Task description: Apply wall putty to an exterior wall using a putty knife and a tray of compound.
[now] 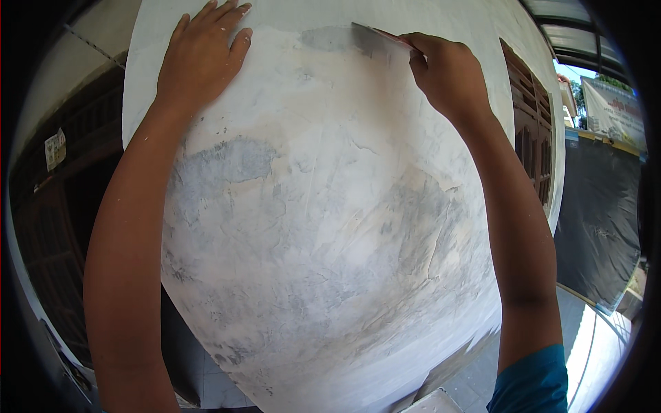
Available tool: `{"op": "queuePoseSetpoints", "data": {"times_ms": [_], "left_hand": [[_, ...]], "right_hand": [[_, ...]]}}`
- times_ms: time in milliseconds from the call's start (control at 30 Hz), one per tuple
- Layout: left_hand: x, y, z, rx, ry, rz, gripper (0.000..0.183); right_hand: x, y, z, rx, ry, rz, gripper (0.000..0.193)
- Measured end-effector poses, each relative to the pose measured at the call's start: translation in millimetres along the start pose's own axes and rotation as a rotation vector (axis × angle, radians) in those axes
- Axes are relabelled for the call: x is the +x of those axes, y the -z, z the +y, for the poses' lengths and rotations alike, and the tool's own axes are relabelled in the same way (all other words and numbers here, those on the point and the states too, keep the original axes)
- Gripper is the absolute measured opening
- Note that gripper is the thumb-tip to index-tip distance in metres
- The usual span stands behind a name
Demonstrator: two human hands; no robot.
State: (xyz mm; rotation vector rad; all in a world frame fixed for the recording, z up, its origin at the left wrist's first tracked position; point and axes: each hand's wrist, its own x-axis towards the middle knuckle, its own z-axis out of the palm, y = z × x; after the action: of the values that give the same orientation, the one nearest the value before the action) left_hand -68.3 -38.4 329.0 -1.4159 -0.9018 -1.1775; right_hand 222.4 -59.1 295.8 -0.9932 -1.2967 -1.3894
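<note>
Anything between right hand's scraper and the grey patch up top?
Nothing visible. The scraper in the right hand sits at the right end of the grey patch on the white wall; the left hand is spread farther left, clear of it.

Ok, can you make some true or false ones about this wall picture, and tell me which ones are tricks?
1. The right hand grips a scraper. True.
2. The left hand holds a brush. False: it holds nothing and lies with its fingers apart against the wall.
3. The wall has grey patches on it. True.
4. The sleeve on the right arm is red. False: it is blue.
5. A black sheet shows at the right of the picture. True.
</note>
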Motion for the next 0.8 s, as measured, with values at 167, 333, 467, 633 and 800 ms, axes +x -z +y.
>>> {"op": "queuePoseSetpoints", "data": {"times_ms": [167,333,467,633,800], "left_hand": [[-3.2,-4.0,-6.3,0.044,0.002,-0.002,0.042],[-3.4,-7.3,-3.1,0.024,0.004,-0.007,0.043],[-2.6,-2.7,-4.8,0.026,0.003,0.016,0.042],[-3.3,-1.6,-6.7,0.033,0.005,0.015,0.042],[-2.3,0.4,-0.7,0.016,0.043,-0.022,0.043]], "right_hand": [[-128.9,-24.7,-55.6,0.063,0.345,0.016,0.033],[-174.4,15.3,-59.0,0.167,0.438,0.021,0.033],[-162.2,48.3,-60.6,0.388,0.187,-0.191,0.032],[-116.4,51.9,-38.4,1.084,-0.599,-0.436,0.024],[-92.0,32.5,-9.8,1.166,-0.682,-0.597,0.025]]}}
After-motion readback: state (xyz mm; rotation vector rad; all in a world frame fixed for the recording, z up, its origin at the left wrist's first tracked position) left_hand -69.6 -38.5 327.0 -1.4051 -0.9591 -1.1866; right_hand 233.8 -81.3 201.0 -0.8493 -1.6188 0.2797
